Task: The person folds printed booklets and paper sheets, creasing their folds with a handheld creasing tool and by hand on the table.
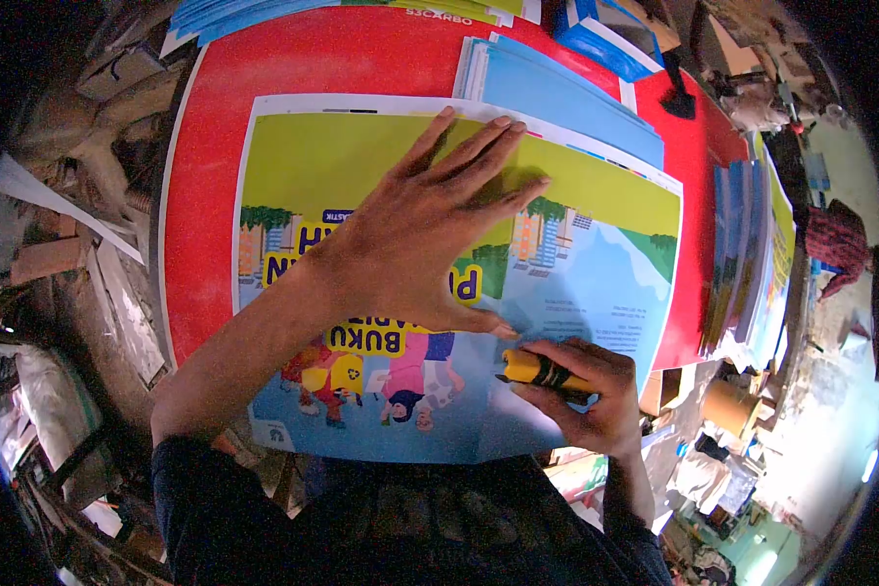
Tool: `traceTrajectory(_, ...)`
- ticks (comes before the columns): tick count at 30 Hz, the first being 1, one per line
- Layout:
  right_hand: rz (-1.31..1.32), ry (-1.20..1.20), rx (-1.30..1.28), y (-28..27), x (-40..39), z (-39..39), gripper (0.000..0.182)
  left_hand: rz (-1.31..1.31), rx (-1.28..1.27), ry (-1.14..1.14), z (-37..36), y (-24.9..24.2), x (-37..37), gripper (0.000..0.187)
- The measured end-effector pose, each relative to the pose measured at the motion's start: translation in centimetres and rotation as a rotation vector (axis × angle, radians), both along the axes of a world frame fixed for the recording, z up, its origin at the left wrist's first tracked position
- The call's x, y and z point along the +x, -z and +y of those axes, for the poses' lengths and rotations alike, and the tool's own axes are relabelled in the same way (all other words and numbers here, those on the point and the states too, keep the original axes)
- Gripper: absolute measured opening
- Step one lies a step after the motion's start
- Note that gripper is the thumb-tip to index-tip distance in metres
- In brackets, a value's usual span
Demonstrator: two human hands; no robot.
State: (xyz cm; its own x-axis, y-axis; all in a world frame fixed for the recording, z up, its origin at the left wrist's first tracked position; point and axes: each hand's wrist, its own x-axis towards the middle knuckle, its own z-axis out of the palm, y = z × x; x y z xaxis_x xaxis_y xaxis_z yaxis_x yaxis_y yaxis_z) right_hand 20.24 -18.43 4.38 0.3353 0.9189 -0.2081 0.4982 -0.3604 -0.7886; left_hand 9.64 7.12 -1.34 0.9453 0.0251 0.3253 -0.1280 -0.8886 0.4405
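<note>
A large printed sheet with green and blue areas, cartoon figures and upside-down lettering lies over the red tabletop. Its near edge hangs toward the person's body. My left hand rests flat across the sheet's middle, fingers spread toward the far edge and thumb pointing right. Close to that thumb, on the lower right part of the sheet, my right hand is closed around a yellow and black cutter, whose dark tip points left.
A stack of blue sheets lies beyond the printed sheet. More printed sheets sit at the far edge, beside a blue box at far right. Upright printed stacks stand at the right; wood scraps fill the left.
</note>
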Motion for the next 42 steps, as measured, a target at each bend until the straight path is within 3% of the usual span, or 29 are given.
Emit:
traceTrajectory(10,-0.490,0.216,0.121,0.5,2.6,-0.2,0.045,0.029,0.004,-0.001,0.1,-0.1,-0.1,0.117)
traceTrajectory(12,-1.000,0.207,0.223,0.0,1.2,0.6,0.040,0.022,-0.003,0.000,0.1,0.0,0.0,0.115)
traceTrajectory(13,-0.793,0.302,0.265,0.8,0.0,-0.3,0.034,0.015,-0.010,-0.002,0.2,-0.1,0.0,0.112)
traceTrajectory(14,-0.600,0.213,0.294,0.8,-0.6,-0.6,0.028,0.015,0.001,0.002,0.6,-0.3,0.0,0.112)
traceTrajectory(16,-0.300,0.099,0.250,1.1,-1.2,-0.2,0.027,-0.097,-0.240,0.017,1.4,-1.0,0.1,0.096)
traceTrajectory(17,-0.300,0.110,0.258,1.2,-1.4,0.0,0.027,-0.189,-0.395,-0.037,1.6,-1.7,-0.2,0.078)
traceTrajectory(19,-0.247,0.111,0.284,1.3,-1.2,1.0,0.018,-0.199,-0.649,-0.231,2.3,-2.9,-1.4,0.062)
traceTrajectory(21,-0.276,0.131,0.310,1.1,-0.5,2.0,0.018,-0.157,-0.406,-0.570,2.4,-5.4,-3.7,0.049)
traceTrajectory(23,-0.325,0.118,0.328,1.2,0.6,3.0,0.026,-0.196,-0.242,-0.760,2.9,-4.4,-6.6,0.048)
traceTrajectory(25,-0.373,0.065,0.371,1.4,1.5,4.5,0.028,-0.175,-0.259,-0.826,3.0,-2.7,-9.7,0.044)
traceTrajectory(29,-0.353,-0.128,0.394,2.2,3.8,6.9,0.031,-0.141,-0.179,-0.805,-0.5,-2.8,-11.1,0.042)
traceTrajectory(31,-0.405,-0.305,0.457,1.3,4.9,8.4,0.028,-0.030,-0.602,-0.836,-2.9,-2.3,-10.1,0.038)
traceTrajectory(34,-0.429,-0.381,0.437,1.9,5.7,8.9,0.026,-0.111,-0.520,-0.688,-5.4,-1.8,-8.2,0.039)
traceTrajectory(35,-0.531,-0.460,0.466,3.2,6.3,9.3,0.024,-0.099,-0.504,-0.602,-6.0,-1.7,-7.5,0.043)
traceTrajectory(36,-0.445,-0.440,0.475,2.5,6.3,9.5,0.022,-0.089,-0.483,-0.514,-6.4,-1.7,-6.8,0.047)
traceTrajectory(42,-0.702,-0.568,0.380,4.1,6.1,10.1,0.022,-0.084,-0.413,-0.551,-8.0,0.3,-4.0,0.073)
